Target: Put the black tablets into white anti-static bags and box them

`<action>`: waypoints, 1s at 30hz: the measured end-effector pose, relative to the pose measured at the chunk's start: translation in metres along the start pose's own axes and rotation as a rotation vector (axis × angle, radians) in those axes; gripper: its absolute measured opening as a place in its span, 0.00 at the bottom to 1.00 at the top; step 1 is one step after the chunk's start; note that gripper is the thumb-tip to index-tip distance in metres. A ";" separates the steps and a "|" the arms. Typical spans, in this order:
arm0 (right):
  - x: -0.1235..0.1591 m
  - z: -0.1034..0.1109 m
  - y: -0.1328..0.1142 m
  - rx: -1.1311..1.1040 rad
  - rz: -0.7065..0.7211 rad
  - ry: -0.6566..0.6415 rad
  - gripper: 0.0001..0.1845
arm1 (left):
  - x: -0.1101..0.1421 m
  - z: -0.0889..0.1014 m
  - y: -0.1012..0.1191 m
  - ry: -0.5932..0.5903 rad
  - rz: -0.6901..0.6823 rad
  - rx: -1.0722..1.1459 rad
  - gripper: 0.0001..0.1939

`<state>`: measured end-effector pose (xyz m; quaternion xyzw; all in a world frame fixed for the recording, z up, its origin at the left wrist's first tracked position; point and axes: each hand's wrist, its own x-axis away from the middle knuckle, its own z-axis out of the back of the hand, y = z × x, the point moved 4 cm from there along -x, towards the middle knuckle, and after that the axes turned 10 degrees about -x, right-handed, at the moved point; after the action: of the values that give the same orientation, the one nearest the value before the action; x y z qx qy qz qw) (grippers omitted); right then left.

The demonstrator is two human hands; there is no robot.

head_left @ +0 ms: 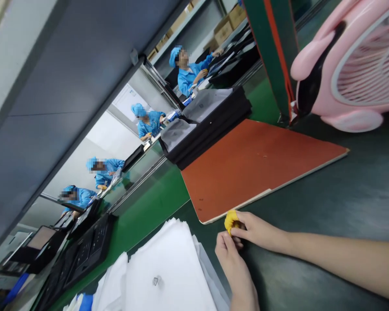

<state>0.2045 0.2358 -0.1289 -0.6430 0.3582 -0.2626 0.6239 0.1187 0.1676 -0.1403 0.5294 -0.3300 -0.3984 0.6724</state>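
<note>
Left hand comes up from the bottom edge, right of centre, thumb and fingertips drawn together; can't tell whether they pinch anything. Right hand reaches in from the right edge, thumb and fingers curled in close, fingertips meeting the left's. Yellow cover sits at the right fingertips, just above the left ones; worn on a finger or pinched between them, can't tell, inner side hidden. Looks like both hands are adjusting the yellow cover. A next move would seem to call for light fingertip work, then parting the hands.

Both hands are over the dark bench. Orange board lies just above them, near corner close to the yellow cover. White stack fills bottom centre, just left of the left hand, so little side room there. Black stack with grey sheets is at the board's far edge.

Pink fan and green post block upper right. Green belt runs diagonally, black units along it lower left. Four co-workers in blue beyond, cartons at top. Grey panel cuts off upper left.
</note>
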 end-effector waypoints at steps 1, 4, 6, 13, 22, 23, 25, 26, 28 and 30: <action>0.000 -0.001 0.001 -0.041 -0.027 0.005 0.06 | 0.000 0.000 0.001 0.004 0.002 -0.010 0.27; -0.003 -0.001 0.008 -0.078 -0.081 0.018 0.07 | -0.002 -0.002 0.000 0.010 0.019 -0.026 0.30; -0.007 0.000 0.015 -0.066 -0.099 0.021 0.08 | -0.003 -0.003 -0.001 0.023 0.037 -0.028 0.32; -0.012 -0.005 0.022 -0.103 -0.174 0.025 0.09 | -0.005 -0.013 -0.005 0.046 0.073 0.011 0.34; -0.018 -0.001 0.010 -0.015 -0.190 0.100 0.14 | -0.014 -0.017 -0.024 -0.032 0.094 -0.049 0.38; -0.019 -0.001 0.012 -0.025 -0.170 0.098 0.15 | -0.014 -0.017 -0.024 -0.042 0.090 -0.058 0.38; -0.021 -0.003 0.017 -0.033 -0.175 0.093 0.16 | -0.012 -0.019 -0.024 -0.058 0.082 -0.077 0.38; -0.022 -0.003 0.019 -0.026 -0.196 0.101 0.16 | -0.011 -0.019 -0.023 -0.067 0.080 -0.088 0.38; -0.021 -0.004 0.021 0.010 -0.248 0.124 0.16 | -0.006 -0.018 -0.020 -0.082 0.075 -0.119 0.36; -0.019 -0.003 0.021 0.063 -0.268 0.150 0.16 | -0.003 -0.013 -0.018 -0.110 0.070 -0.168 0.33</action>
<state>0.1878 0.2500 -0.1474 -0.6436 0.3064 -0.4021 0.5746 0.1254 0.1740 -0.1610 0.4363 -0.3502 -0.4295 0.7089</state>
